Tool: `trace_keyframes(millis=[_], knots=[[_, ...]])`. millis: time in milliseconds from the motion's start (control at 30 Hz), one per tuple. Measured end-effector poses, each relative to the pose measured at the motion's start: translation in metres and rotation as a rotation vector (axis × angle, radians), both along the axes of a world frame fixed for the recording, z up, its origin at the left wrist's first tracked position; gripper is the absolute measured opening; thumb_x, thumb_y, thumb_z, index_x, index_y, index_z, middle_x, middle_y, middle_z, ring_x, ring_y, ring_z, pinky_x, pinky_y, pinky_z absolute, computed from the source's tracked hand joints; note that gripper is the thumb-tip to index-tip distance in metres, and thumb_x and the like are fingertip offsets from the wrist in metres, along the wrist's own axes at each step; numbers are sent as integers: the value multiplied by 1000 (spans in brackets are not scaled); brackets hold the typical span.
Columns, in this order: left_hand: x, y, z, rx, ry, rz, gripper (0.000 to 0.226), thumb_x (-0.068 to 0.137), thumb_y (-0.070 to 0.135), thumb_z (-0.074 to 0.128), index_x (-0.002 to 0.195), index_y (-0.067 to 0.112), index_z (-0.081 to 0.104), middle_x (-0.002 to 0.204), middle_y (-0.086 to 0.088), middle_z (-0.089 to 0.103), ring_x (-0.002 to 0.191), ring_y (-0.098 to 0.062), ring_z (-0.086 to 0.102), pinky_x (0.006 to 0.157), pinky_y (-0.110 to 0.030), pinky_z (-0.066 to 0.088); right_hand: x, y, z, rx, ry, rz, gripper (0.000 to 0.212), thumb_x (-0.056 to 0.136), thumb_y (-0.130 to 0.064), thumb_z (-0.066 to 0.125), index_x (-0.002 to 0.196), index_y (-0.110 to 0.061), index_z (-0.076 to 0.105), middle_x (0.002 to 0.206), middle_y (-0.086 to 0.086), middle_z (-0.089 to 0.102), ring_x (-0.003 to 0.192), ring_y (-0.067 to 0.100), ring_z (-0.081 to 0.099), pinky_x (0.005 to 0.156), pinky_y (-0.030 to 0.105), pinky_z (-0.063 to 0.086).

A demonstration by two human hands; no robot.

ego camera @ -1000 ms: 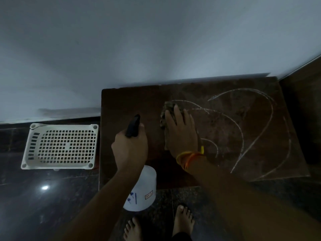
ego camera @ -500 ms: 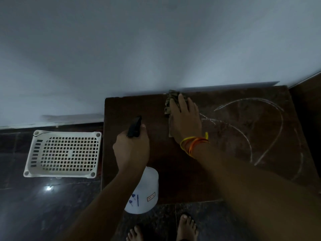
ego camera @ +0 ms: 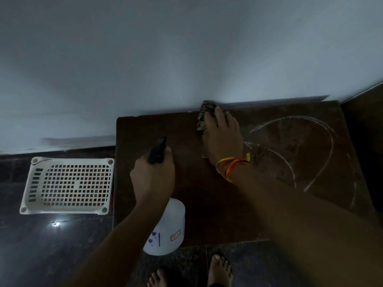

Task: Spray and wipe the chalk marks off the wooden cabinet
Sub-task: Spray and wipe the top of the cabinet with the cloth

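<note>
I am viewing the wooden cabinet (ego camera: 207, 204), set against the pale wall (ego camera: 165, 59). My right hand (ego camera: 223, 137), fingers flat, is pressing the cloth (ego camera: 204, 118) at the cabinet's back edge, further back than a second ago; the left portion is reading clean. Chalk marks (ego camera: 310, 141) are remaining on the cabinet's right half. My left hand (ego camera: 153, 175) is gripping the spray bottle (ego camera: 165, 228) near the cabinet's front. A white basket (ego camera: 68, 185) is lying on the dark floor left of the cabinet.
</note>
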State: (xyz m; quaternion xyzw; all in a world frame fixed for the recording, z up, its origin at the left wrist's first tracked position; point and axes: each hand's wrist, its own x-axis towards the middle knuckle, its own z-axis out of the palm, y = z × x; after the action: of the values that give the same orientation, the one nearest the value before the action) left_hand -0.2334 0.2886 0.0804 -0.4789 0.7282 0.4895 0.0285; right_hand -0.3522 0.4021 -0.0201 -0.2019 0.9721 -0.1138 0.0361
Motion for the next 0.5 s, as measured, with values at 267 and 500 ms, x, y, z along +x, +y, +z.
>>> trace_keyframes(millis=[267, 500], knots=[[2, -1, -1, 4, 6, 13, 28, 95, 38, 56, 73, 20, 56, 67, -6, 63, 61, -20, 63, 60, -33, 53, 6, -20, 8, 16, -27, -24, 53, 83, -23, 42, 134, -11, 49, 142, 20, 43, 125, 48, 40, 106, 57, 32], [7, 4, 4, -7, 0, 3, 25, 95, 36, 56, 72, 27, 51, 73, -5, 64, 67, -22, 65, 66, -37, 55, 4, -12, 6, 35, -46, 99, 52, 87, -22, 49, 139, -16, 44, 148, 16, 36, 134, 43, 33, 112, 51, 26]])
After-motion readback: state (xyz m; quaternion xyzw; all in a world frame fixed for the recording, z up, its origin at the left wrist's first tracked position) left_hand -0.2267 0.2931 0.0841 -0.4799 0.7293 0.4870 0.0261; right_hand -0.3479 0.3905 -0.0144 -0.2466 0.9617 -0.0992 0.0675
